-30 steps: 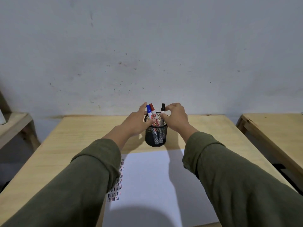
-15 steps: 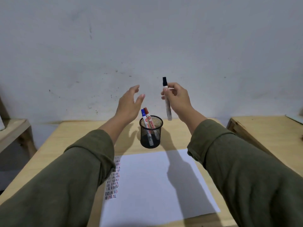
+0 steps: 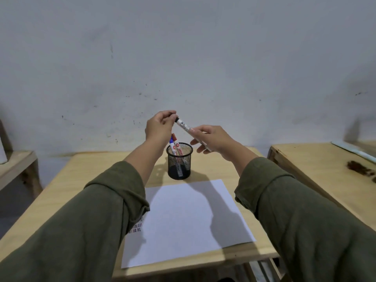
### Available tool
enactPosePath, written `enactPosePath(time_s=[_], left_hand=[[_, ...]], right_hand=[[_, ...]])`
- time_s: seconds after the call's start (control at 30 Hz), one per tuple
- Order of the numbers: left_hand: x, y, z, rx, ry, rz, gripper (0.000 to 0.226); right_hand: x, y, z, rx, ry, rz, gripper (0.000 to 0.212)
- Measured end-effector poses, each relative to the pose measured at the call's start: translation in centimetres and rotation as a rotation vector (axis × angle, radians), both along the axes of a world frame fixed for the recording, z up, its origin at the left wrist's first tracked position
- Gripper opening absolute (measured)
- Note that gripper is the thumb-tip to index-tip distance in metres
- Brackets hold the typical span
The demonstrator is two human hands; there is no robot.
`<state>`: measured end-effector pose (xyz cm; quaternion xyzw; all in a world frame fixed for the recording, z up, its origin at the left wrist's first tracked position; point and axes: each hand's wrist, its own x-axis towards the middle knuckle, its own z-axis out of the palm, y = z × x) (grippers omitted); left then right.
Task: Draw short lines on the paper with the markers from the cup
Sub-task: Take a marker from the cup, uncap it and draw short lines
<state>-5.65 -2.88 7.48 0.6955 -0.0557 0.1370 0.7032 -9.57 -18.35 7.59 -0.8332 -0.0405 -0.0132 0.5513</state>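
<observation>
A black mesh cup stands on the wooden table behind a white sheet of paper. A blue-capped marker and a red-capped marker lean inside it. Above the cup, my right hand grips the white barrel of a black marker, held tilted. My left hand pinches the marker's black cap end with its fingertips. Rows of short red and black lines show at the paper's left edge, partly hidden by my left sleeve.
A second wooden table stands to the right with a dark object and a pale flat strip on it. A low wooden shelf sits at the left. The grey wall rises right behind the table.
My right hand lowered and tilted the black marker over the cup. My left hand, open beside the cup before, closed its fingers on the marker's cap end.
</observation>
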Motion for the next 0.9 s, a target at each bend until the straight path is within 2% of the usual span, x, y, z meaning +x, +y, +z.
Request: enactPosePath(time_s=[0.07, 0.17, 0.27, 0.37, 0.47, 0.6, 0.7, 0.9], left_hand=[[0.1, 0.5, 0.1, -0.074, 0.052, 0.078, 0.019], [-0.1, 1.0, 0.0, -0.09, 0.14, 0.119, 0.021], [-1.0, 0.7, -0.1, -0.056, 0.174, 0.04, 0.02], [-1.7, -0.2, 0.0, -0.026, 0.149, -0.07, 0.02], [-2.2, -0.9, 0.3, -0.057, 0.141, -0.148, 0.012], [-2.1, -1.1, 0.5, -0.214, 0.181, -0.19, 0.006], [-2.0, -1.3, 0.3, -0.274, 0.201, -0.164, 0.008], [-1.6, -1.9, 0.3, -0.273, 0.239, -0.072, 0.017]], right_hand=[[-0.4, -0.8, 0.1, 0.057, 0.052, -0.004, 0.03], [-0.8, -1.2, 0.4, 0.369, 0.053, -0.026, 0.023], [-0.9, -0.8, 0.6, 0.659, 0.013, -0.073, 0.017], [-0.9, 0.4, 0.7, 0.847, 0.011, -0.08, 0.017], [-0.6, 1.5, 0.7, 0.878, 0.027, -0.079, 0.023], [-0.2, 2.0, 0.5, 0.922, 0.023, -0.056, 0.021], [0.1, 2.3, 0.4, 0.942, -0.006, -0.027, 0.017], [0.3, 2.5, 0.2, 0.894, -0.08, -0.006, 0.015]])
